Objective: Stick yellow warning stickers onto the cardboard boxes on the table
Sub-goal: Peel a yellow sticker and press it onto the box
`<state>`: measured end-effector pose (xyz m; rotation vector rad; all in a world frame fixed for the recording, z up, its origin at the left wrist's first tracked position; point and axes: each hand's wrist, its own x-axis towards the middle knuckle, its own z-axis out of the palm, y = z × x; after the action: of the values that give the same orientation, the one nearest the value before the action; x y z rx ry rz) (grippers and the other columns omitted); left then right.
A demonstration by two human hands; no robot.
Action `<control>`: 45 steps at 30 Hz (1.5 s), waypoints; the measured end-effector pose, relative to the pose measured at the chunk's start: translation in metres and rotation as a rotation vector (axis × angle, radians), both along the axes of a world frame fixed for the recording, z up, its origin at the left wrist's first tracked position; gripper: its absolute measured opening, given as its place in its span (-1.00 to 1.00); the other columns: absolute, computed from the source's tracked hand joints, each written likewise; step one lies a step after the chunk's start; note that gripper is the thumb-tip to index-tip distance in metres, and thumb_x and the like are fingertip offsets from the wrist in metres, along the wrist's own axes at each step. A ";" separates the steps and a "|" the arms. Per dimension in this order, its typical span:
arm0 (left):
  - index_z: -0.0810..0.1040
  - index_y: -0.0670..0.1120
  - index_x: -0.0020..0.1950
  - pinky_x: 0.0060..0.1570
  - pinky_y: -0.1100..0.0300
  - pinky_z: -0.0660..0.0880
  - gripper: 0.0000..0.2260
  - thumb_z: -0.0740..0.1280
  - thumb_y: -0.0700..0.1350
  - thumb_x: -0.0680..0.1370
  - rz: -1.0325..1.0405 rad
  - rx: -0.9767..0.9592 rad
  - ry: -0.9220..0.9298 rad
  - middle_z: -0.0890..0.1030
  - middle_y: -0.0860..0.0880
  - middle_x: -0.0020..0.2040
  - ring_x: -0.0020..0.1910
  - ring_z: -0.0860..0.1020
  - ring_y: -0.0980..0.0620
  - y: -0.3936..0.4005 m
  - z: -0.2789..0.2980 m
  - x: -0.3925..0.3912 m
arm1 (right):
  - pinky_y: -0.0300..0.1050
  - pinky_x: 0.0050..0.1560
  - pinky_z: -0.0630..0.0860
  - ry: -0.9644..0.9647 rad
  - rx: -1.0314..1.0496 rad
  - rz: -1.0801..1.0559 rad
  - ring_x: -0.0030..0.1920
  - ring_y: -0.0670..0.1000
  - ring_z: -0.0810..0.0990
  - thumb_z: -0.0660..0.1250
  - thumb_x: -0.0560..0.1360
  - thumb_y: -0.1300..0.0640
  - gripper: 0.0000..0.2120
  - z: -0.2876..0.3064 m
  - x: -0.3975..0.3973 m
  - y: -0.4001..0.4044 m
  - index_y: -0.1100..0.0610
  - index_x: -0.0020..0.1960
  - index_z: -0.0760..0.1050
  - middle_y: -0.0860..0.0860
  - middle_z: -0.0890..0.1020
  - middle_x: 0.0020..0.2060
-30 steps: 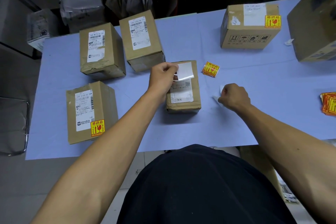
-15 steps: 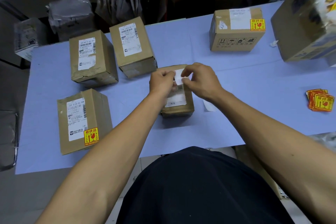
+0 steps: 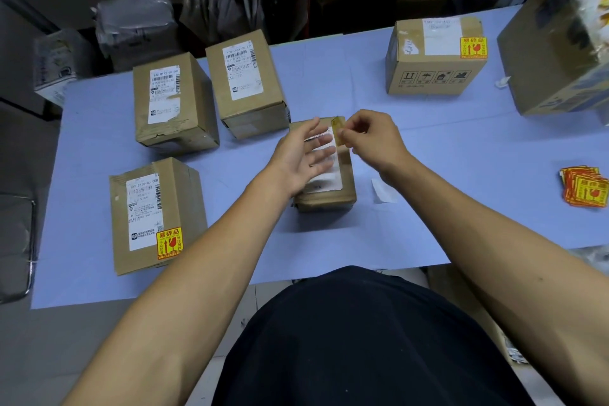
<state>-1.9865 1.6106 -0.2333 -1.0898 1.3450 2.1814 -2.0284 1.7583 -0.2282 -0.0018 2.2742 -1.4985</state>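
Blue table, left hand hiding box label

Yellow warning sticker — pinched edge-on above small centre box. Spare stickers — fanned stack, right. Near-left box stickered.

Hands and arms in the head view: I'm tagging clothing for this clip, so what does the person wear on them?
Nothing shows on either. The left hand and right hand are bare, without gloves, rings or a watch, and both forearms are uncovered up to the frame's edge, with no sleeves visible. A dark garment covers the torso below.
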 end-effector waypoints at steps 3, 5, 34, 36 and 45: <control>0.58 -0.07 0.00 -0.17 0.14 0.53 -0.90 0.35 -0.05 0.58 -0.028 -0.164 -0.029 0.59 -0.02 -0.12 -0.23 0.57 0.01 0.001 -0.002 0.002 | -0.14 -0.18 0.62 -0.362 -0.335 -0.185 -0.28 -0.01 0.63 0.38 0.52 0.23 -0.86 0.007 -0.005 0.001 0.09 -0.21 0.53 0.03 0.67 -0.27; 0.58 -0.07 0.03 -0.16 0.13 0.53 -0.91 0.37 -0.06 0.58 -0.036 -0.101 0.002 0.60 -0.02 -0.14 -0.25 0.57 0.01 0.002 0.000 0.004 | -0.13 -0.14 0.65 -0.488 -0.440 -0.184 -0.28 -0.01 0.67 0.39 0.53 0.21 -0.85 0.008 -0.008 0.003 0.08 -0.20 0.53 0.02 0.70 -0.28; 0.65 -0.07 -0.28 -0.22 0.02 0.65 -0.86 0.39 -0.10 0.46 -0.647 -0.940 0.099 0.68 -0.04 -0.35 -0.28 0.67 -0.04 0.012 -0.027 0.037 | -0.06 -0.14 0.56 -0.225 0.187 0.112 -0.16 0.01 0.60 0.34 0.55 0.13 -0.84 -0.045 0.040 0.036 0.22 -0.11 0.60 0.09 0.66 -0.18; 0.66 -0.07 -0.26 -0.19 -0.07 0.65 -0.86 0.39 -0.07 0.47 -0.698 -0.992 0.106 0.68 -0.03 -0.29 -0.22 0.66 -0.07 0.011 -0.028 0.038 | -0.08 -0.15 0.54 -0.176 0.213 0.128 -0.14 0.01 0.60 0.34 0.56 0.12 -0.85 -0.046 0.044 0.036 0.17 -0.13 0.60 0.07 0.65 -0.18; 0.60 -0.04 -0.30 -0.25 0.05 0.59 -0.84 0.35 -0.03 0.46 -0.823 -1.122 0.157 0.66 -0.02 -0.24 -0.17 0.60 -0.08 0.010 -0.034 0.040 | -0.16 -0.19 0.49 -0.077 0.304 0.159 -0.18 -0.04 0.55 0.35 0.55 0.15 -0.89 -0.048 0.051 0.037 0.17 -0.09 0.61 -0.01 0.61 -0.23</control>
<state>-1.9467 1.6210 -0.2668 -0.4222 2.5802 0.8543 -1.9774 1.7951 -0.2762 -0.0354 2.3553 -1.0471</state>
